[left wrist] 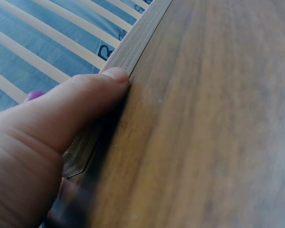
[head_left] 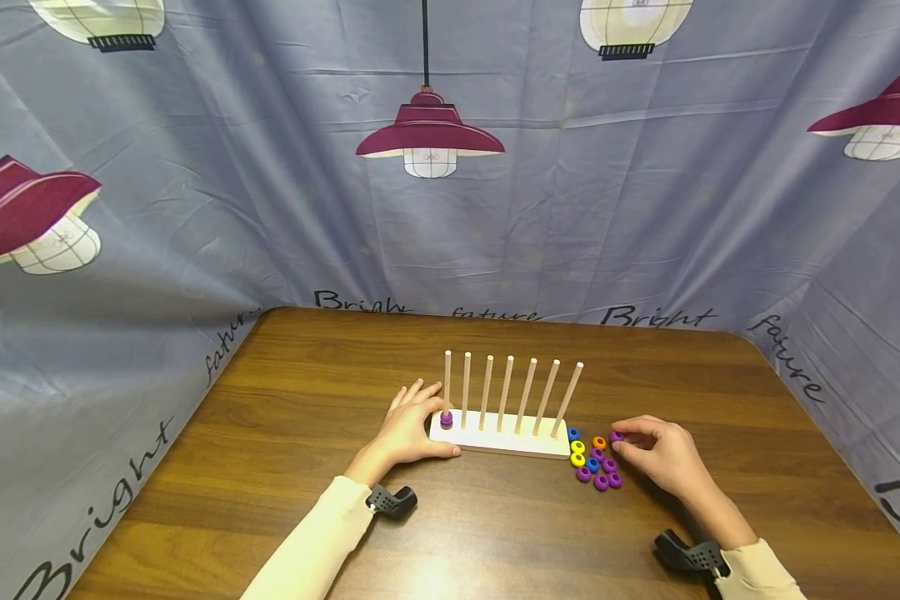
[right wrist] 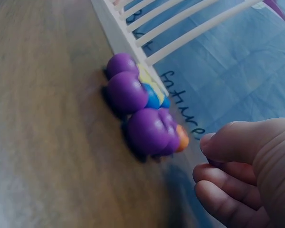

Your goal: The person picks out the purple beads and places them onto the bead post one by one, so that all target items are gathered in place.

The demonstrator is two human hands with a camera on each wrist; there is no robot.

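Note:
A pale wooden peg rack (head_left: 501, 435) with several upright pegs stands on the table, purple beads (head_left: 446, 419) threaded low on its leftmost peg. My left hand (head_left: 408, 427) holds the left end of the rack's base. Its thumb (left wrist: 92, 95) lies along the base's front edge, while the fingers reach round behind. Off the rack's right end, my right hand (head_left: 663, 454) pinches a purple bead (head_left: 617, 437) between thumb and fingertips; in the right wrist view the fingers mostly hide that bead. Beside it are loose purple beads (right wrist: 149, 130), plus yellow (head_left: 577, 460), blue (head_left: 592, 465) and orange (head_left: 599, 442) ones.
The loose beads cluster against the rack's right end on a brown wooden table (head_left: 307, 375). A grey-blue curtain (head_left: 285, 167) printed with lamps and lettering hangs behind the table and along its sides. Each wrist wears a black camera mount (head_left: 392, 502).

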